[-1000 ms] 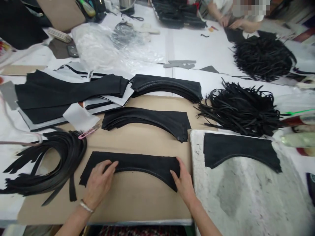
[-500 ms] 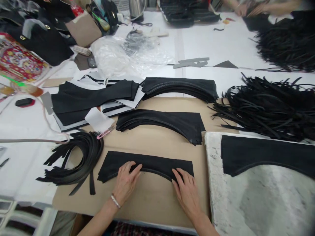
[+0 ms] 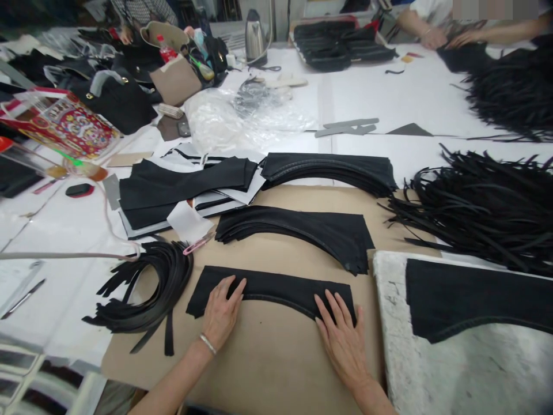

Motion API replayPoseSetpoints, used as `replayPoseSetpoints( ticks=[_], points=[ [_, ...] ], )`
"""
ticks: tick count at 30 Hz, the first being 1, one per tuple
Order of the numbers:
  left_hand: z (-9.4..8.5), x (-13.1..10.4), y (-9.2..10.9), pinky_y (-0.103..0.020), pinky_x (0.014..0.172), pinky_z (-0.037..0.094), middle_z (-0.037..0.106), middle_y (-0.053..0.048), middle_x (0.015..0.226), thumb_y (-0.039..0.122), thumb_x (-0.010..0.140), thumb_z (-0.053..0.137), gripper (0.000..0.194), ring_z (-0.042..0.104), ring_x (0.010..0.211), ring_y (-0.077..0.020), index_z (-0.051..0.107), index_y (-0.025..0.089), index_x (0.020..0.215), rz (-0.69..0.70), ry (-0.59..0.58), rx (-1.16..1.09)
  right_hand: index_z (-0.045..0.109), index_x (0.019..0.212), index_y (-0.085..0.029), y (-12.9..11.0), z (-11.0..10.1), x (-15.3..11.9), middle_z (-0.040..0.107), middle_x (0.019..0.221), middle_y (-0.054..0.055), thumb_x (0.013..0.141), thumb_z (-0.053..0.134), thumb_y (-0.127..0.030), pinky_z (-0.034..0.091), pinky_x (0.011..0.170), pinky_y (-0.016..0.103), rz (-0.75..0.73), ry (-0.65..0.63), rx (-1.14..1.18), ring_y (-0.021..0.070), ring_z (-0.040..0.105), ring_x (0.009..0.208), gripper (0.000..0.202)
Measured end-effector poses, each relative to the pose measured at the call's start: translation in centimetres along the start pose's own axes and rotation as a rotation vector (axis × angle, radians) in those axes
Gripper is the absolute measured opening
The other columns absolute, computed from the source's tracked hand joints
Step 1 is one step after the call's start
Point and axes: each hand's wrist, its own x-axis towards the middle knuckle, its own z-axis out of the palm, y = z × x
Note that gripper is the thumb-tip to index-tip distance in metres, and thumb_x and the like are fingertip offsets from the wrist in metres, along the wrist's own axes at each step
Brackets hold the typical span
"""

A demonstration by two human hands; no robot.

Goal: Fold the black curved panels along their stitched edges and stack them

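A black curved-edge panel (image 3: 276,286) lies flat on the tan board (image 3: 276,351) in front of me. My left hand (image 3: 223,308) rests on its left part, fingers spread over the curved edge. On the right end lies my right hand (image 3: 343,331), its fingers stretched out and apart. Neither hand grips the panel. Just beyond it sits a stack of similar black panels (image 3: 298,227), with a second stack (image 3: 328,168) farther back. A coil of black strips (image 3: 166,288) lies left of my left hand.
At right, a whitish slab (image 3: 470,369) bears another black panel (image 3: 479,294). Loose black strips (image 3: 479,207) heap behind it. Pink-handled snips (image 3: 197,243) lie near a white scrap (image 3: 189,222). Farther back are clear plastic (image 3: 246,115), a kettle (image 3: 256,40) and a co-worker's hands (image 3: 449,39).
The camera view has tilted up and shifted left. My right hand's fingers have spread wider over the panel's right end. My left hand stays at the left part of the panel.
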Motion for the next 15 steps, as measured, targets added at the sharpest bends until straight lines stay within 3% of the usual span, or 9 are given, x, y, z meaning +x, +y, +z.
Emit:
replayPoseSetpoints(
  ticks=[8,11,15],
  points=[
    [1.9,1.7,-1.2,-0.041,0.093,0.045,0.052,-0.010,0.127,0.021,0.091,0.045,0.042,0.050,0.117,-0.0268,0.049,0.029,0.132,0.043,0.118,0.033,0.037,0.140,-0.030,1.6,0.3,1.7,0.045,0.141,0.006,0.092,0.042,-0.034,0.009,0.107,0.061,-0.055,0.113,-0.043,0.0304,0.038,0.129,0.048],
    [1.6,2.0,-0.8,-0.042,0.091,0.046,0.054,-0.011,0.123,0.022,0.091,0.045,0.040,0.052,0.114,-0.0264,0.050,0.026,0.130,0.010,0.172,-0.035,0.042,0.136,-0.028,2.4,-1.7,3.4,0.052,0.133,0.007,0.093,0.042,-0.035,0.018,0.106,0.056,0.009,0.185,-0.018,0.0281,0.044,0.123,0.043],
    [0.7,3.4,1.1,-0.043,0.091,0.045,0.056,-0.011,0.119,0.024,0.091,0.042,0.035,0.053,0.110,-0.0255,0.056,0.024,0.124,-0.068,0.233,-0.239,0.042,0.134,-0.022,3.7,-5.0,8.3,0.051,0.130,0.012,0.092,0.044,-0.040,0.034,0.097,0.045,0.134,0.201,0.012,0.0278,0.044,0.119,0.046]
  ],
)
